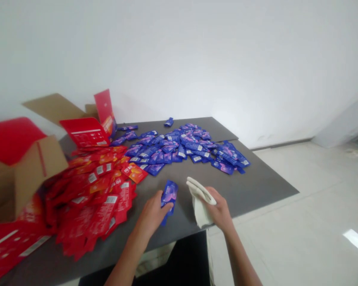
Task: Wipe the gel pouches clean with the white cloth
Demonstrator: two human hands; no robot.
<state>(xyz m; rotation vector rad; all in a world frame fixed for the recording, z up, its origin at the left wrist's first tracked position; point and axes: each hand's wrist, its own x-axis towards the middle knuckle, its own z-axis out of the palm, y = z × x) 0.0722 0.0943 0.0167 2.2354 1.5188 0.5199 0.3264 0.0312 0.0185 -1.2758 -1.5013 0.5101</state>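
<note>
My left hand [151, 212] is closed on a blue packet [170, 192] with a pink print, held just above the table's front part; a second blue edge shows below it, and I cannot tell whether that is another packet. In my right hand [218, 208] is a folded cream cloth [200, 208], gripped near its upper right edge and hanging down. A gap separates the cloth from the packet. Beyond both hands lies a spread pile of similar blue packets [167, 149]. To the left a heap of red packets [92, 206] reaches close to my left wrist.
Two open red cartons, one at the near left [6, 244] and one farther back [85, 131], stand beside the red heap. The dark grey table [256, 186] ends on the right above a pale tiled floor [304, 222]. A white wall [197, 59] rises behind it.
</note>
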